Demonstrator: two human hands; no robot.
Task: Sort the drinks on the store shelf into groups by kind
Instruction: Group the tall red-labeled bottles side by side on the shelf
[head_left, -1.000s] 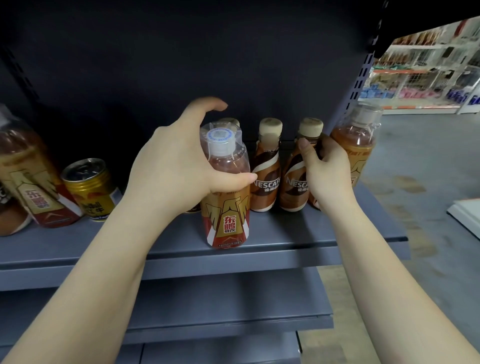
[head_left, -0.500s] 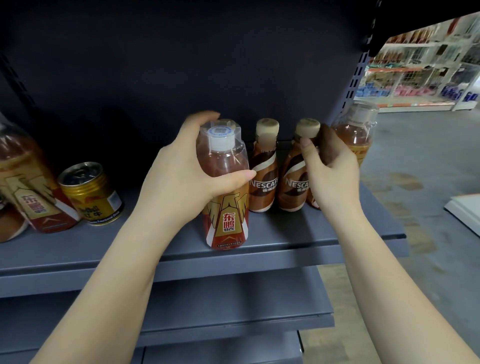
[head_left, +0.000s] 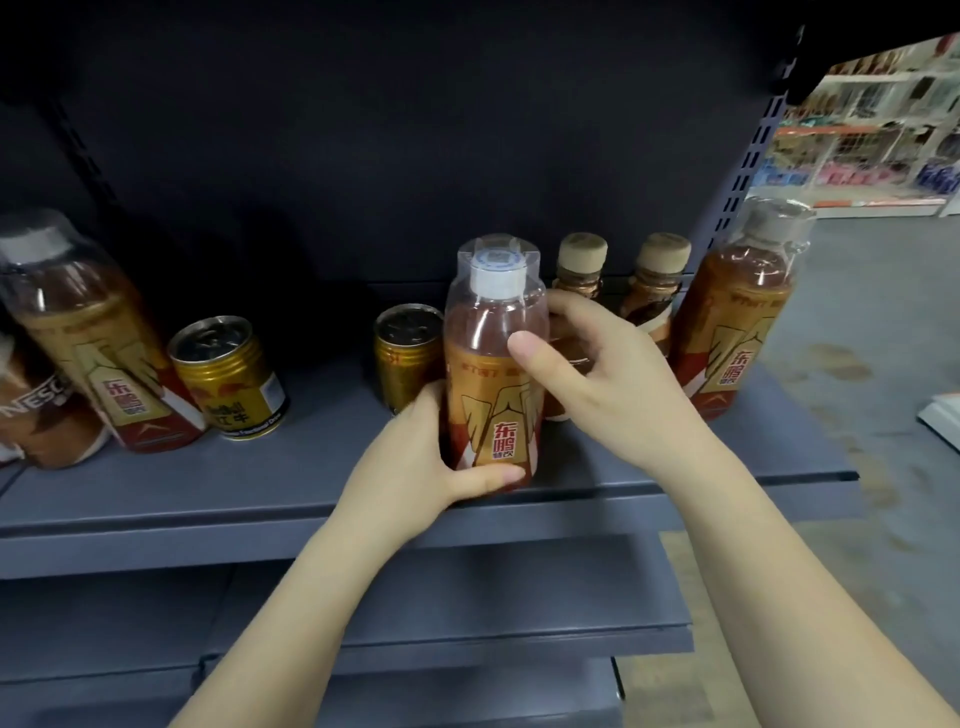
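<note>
The left hand (head_left: 415, 467) slid down from the shoulder of the energy-drink bottle (head_left: 493, 364) to grip its base. The right hand (head_left: 602, 374) left the Nescafé bottle (head_left: 652, 296) at 3 o'clock and came across, thumb on the energy-drink bottle's upper body.

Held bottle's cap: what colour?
White, under a clear cover, on the held bottle; head view.

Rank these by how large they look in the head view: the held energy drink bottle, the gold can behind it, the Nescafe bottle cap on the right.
1. Held energy drink bottle, nearest the camera, so apparent size is unsure.
2. Gold can, partly hidden.
3. Nescafe bottle cap.
</note>
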